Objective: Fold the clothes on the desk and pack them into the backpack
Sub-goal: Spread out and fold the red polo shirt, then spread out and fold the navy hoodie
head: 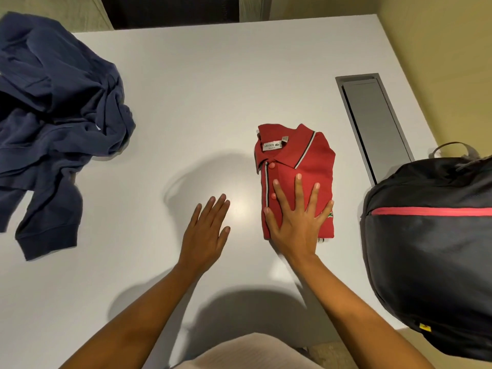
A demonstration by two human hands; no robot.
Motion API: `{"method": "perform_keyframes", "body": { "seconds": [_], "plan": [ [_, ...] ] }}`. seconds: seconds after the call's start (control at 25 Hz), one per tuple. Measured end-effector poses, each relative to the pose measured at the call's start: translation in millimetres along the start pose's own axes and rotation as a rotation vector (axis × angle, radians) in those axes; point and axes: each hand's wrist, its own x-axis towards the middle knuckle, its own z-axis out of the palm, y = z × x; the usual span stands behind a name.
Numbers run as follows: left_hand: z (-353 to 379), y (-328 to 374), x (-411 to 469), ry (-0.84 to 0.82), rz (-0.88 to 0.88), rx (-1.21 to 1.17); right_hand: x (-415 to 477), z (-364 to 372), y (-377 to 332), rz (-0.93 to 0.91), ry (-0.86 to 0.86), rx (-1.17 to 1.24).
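Two open hands gripped nothing: the left hand [207, 230] was free, and the right hand [295, 225] pressed the folded red shirt [311, 155] flat, keeping it neat, left of the backpack [431, 249].

The left hand [206, 230] is flat, palm down, fingers close together; the right hand [295, 222] is palm down, 5 fingers spread.

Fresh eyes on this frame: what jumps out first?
The folded red polo shirt sits centre-right on the white desk, with the right hand pressed flat on its lower half and the left hand open just to its left. A crumpled navy garment sprawls at the far left; a dark backpack with a pink zip sits at the right edge.
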Motion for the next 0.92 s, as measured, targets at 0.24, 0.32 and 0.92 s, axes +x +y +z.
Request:
{"method": "perform_keyframes", "body": {
  "seconds": [0.24, 0.32, 0.92],
  "plan": [
    [1, -1, 0, -0.005, 0.012, 0.062, 96, 2, 48, 0.012, 0.012, -0.034],
    [2, -3, 1, -0.011, 0.002, 0.065, 129, 1, 68, -0.001, 0.005, -0.064],
    [4, -2, 3, 0.011, -0.005, 0.048, 191, -10, 93, -0.008, -0.018, -0.029]
  ]
}}
